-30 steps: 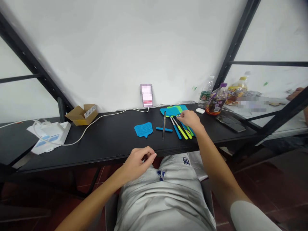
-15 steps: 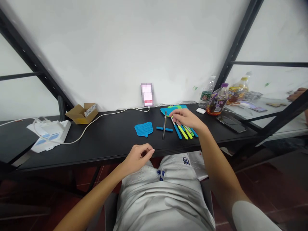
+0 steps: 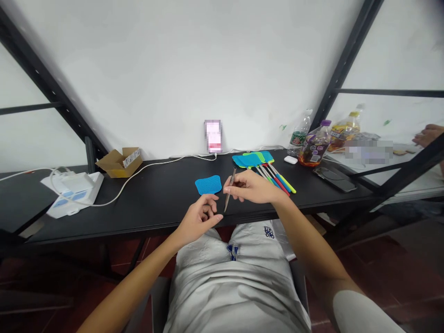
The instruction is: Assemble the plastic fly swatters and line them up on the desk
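Dark metal shows in the right hand [image 3: 251, 186]: I see a slim rod [image 3: 227, 201] pinched between thumb and fingers, tilted with its upper end to the right, above the front part of the desk [image 3: 166, 194]. The left hand [image 3: 197, 222] holds nothing that I can make out; its fingers curl loosely, with a gap to the thumb, near the rod's lower end. Just beyond its fingertips lies a blue mesh head [image 3: 208, 184], and from my view I cannot tell whether they touch it. Right of the hands I have a pile of swatters [image 3: 255, 160], heads towards the wall [image 3: 222, 60], coloured handles fanned towards the front. A phone [image 3: 213, 136] leans on the wall.
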The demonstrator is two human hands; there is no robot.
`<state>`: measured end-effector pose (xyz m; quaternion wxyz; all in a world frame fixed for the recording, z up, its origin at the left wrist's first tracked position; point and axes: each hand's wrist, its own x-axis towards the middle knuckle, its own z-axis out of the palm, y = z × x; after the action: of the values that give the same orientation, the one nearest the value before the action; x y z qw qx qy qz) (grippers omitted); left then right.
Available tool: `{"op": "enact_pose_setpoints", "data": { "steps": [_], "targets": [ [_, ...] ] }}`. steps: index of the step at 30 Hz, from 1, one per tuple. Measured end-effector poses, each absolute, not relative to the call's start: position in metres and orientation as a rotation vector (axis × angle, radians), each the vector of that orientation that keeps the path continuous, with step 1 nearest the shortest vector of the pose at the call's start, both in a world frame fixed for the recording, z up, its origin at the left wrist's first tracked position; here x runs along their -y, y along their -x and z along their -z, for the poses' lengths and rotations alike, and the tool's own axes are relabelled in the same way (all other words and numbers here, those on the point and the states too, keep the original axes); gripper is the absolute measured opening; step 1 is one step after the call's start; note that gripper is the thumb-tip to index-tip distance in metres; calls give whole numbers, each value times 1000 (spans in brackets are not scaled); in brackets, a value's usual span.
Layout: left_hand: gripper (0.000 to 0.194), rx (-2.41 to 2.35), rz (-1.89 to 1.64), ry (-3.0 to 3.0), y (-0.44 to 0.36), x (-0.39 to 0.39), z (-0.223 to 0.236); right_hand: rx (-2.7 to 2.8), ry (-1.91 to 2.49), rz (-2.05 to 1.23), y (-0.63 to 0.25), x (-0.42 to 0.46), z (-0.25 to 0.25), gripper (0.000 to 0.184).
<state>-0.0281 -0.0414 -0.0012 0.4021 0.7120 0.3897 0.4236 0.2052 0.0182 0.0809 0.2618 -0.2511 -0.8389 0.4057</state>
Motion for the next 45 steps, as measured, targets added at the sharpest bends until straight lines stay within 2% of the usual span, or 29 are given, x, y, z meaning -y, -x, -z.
{"op": "enact_pose_setpoints", "data": {
  "steps": [2,6,10,13,18,22,25,28,32,36,45],
  "targets": [
    [48,-923,-1053,-1821,30,41,0,2274,589,-1219,-199,-11,-81,32],
    [27,-861,-958,-1849,35,42,-2,2275,452,-1416,-180,-8,-72,30],
    [33,-950,-955,-1729,35,41,-1,2304,525,-1359,-178,-21,-62,32],
    [35,-1026,-1034,-1619,34,39,-1,2374,808,-1035,-194,-39,-58,33],
    [34,-1055,-1038,-1556,32,37,-5,2365,1374,-220,-212,-62,-52,25],
    [32,-1018,-974,-1545,34,36,-4,2537,1499,-10,-205,-63,-46,24],
    [29,-965,-1009,-1481,35,34,-1,2590,1493,-11,-198,-60,-43,22],
    [26,-883,-1201,-1340,37,29,-1,2643,1418,-109,-196,-56,-47,19],
    [28,-761,-1466,-1053,40,22,-2,2699,1054,-547,-196,-40,-59,13],
    [30,-682,-1508,-901,44,19,-3,2741,784,-849,-188,-21,-66,11],
    [29,-671,-1549,-879,44,20,-4,2743,696,-887,-180,-16,-62,8]
  ]
}}
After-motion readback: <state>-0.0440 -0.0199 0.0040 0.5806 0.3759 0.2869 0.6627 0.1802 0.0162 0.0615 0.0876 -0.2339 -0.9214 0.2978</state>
